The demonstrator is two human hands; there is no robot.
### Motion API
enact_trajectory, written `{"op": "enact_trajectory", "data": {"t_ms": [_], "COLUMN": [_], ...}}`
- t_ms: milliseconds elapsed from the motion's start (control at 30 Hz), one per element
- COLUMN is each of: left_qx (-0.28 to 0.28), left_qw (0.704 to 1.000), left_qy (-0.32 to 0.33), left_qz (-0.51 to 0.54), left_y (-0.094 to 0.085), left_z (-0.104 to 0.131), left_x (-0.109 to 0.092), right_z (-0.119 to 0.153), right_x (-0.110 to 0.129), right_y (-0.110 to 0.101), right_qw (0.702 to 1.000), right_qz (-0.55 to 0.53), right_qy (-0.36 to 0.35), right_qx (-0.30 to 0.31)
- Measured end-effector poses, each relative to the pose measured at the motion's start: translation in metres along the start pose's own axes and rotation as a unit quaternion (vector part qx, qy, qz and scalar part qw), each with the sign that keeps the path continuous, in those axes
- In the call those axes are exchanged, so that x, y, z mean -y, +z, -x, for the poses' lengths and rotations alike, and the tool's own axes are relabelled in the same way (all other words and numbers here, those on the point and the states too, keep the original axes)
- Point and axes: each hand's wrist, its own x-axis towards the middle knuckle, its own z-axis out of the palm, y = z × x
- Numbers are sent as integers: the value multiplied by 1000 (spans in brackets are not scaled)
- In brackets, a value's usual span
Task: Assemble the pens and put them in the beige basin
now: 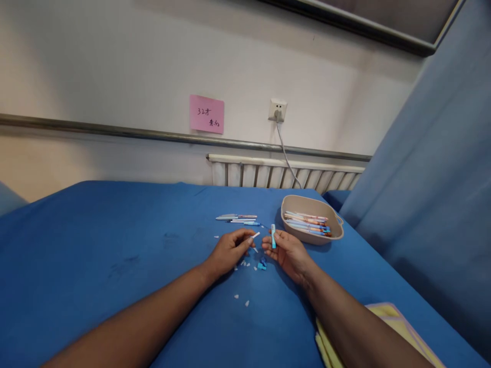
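Note:
My left hand [229, 248] is closed in a pinch on a thin white piece [255, 235], perhaps a pen part. Between the thumb and fingers of my right hand [290, 254], a light blue pen cap [273, 236] stands upright. The two hands face each other, a small gap apart. Below them on the blue sheet lie small blue pieces [262, 266] and several small white bits [246, 303]. Just beyond the hands, several pens and pen parts [238, 217] lie side by side.
A beige basket [337, 234] holding several pens stands at the right. A folded yellow cloth [327, 347] lies beneath my right forearm. Behind the blue-covered table [115, 225] are a white radiator [261, 176] and a plugged socket [277, 110]. A blue curtain [429, 168] hangs at the right.

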Motion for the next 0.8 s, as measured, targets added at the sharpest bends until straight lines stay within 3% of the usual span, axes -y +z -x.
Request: {"op": "enact_trajectory", "data": {"t_ms": [233,400,533,800], "left_qx": [13,-10,-18,44], "left_qw": [1000,997,991,970], "left_qy": [-2,22,47,112], "left_qz": [-20,-72,-122,-209], "left_y": [7,2,-3,-3], "left_z": [3,3,3,7], "left_x": [-5,-3,-5,-18], "right_z": [-3,1,-1,-1], "right_x": [-3,-5,-7,-1], "right_y": [-2,3,1,-1], "right_qw": [999,996,987,954], "right_qz": [18,90,147,266], "right_qy": [-2,-25,-65,-128], "right_qx": [-28,6,-9,-43]}}
